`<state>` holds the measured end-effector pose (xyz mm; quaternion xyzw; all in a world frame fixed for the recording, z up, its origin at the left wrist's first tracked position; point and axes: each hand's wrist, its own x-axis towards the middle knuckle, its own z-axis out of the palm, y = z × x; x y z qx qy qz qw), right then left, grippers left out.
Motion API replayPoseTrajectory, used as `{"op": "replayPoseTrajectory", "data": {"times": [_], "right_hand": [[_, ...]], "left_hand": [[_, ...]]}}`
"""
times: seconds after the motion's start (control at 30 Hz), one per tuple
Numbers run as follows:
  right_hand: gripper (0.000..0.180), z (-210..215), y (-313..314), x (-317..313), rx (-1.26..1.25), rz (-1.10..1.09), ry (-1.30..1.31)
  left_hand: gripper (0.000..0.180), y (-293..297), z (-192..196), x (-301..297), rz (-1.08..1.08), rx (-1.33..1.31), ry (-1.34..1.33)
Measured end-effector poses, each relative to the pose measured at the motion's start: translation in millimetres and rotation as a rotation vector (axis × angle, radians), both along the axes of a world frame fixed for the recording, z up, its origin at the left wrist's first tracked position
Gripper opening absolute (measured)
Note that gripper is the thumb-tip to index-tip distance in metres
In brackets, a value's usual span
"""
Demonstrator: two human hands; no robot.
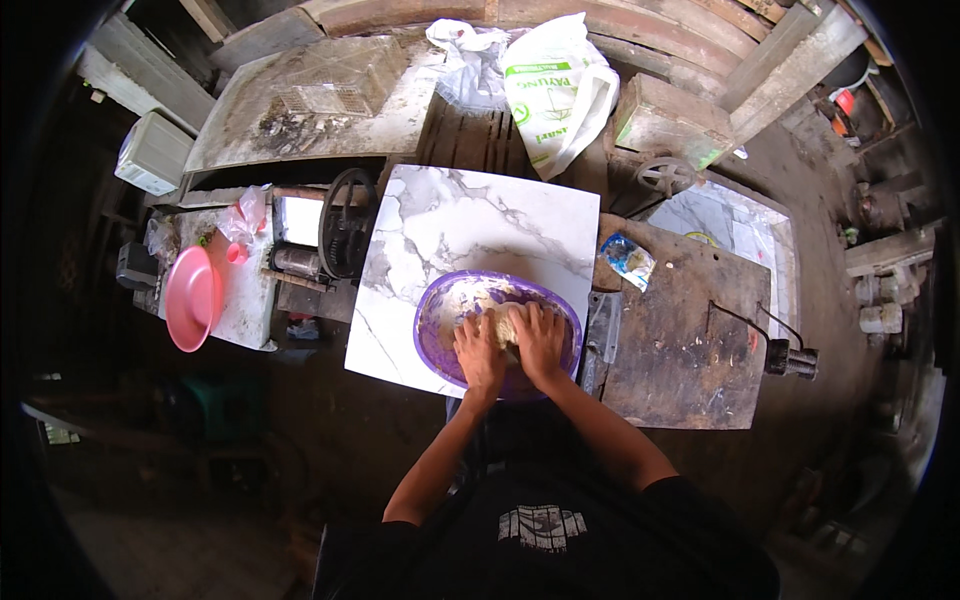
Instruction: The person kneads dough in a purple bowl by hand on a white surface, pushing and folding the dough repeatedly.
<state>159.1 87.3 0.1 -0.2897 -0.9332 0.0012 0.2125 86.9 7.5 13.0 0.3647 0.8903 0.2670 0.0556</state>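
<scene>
A purple oval basin [424,312] rests near the front edge of a white marble-patterned board [480,215]. Flour is smeared over its inner wall. In it lies a lump of pale dough [506,325], rough on its surface. My left hand [479,348] presses on the left side of the lump, with its fingers curled over it. My right hand [539,342] grips the right side in the same way. The fingers partly cover the dough, so its full shape is hidden.
A pink basin [194,298] stands on a side table at the left, beside a black hand wheel [348,224]. A white plastic sack [560,95] lies beyond the board. On the right are a worn wooden board [690,330] and a small blue-and-white packet [628,260].
</scene>
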Motion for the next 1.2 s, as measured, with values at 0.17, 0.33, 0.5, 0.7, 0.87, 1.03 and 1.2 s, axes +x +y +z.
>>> {"op": "replayPoseTrajectory", "data": {"times": [0.17,0.33,0.5,0.7,0.87,1.03,1.2], "right_hand": [[0.035,9.2,29.5,-7.1,-0.210,0.150,-0.103],[0.056,50.1,63.1,-15.1,-0.594,0.262,-0.409],[0.067,52.7,99.0,-25.1,-0.920,0.542,-0.488],[0.078,46.9,74.8,-13.3,-0.553,0.570,-0.513],[0.077,39.9,52.0,7.6,-0.482,0.484,-0.456],[0.065,42.4,30.5,16.5,-0.490,0.359,-0.326],[0.048,35.4,4.9,30.2,-0.411,0.209,-0.262]], "left_hand": [[0.058,7.4,6.8,-31.3,-0.149,-0.125,-0.174],[0.068,10.6,37.8,-91.7,-0.454,-0.195,-0.866],[0.070,21.7,18.4,-120.1,-0.638,-0.139,-0.893],[0.073,22.8,3.4,-105.4,-0.824,-0.169,-0.835],[0.074,3.2,10.7,-60.7,-0.625,-0.161,-0.425],[0.066,-11.7,17.7,-23.1,-0.376,-0.032,-0.311],[0.062,-16.5,15.8,0.1,-0.284,-0.100,-0.173]]}}
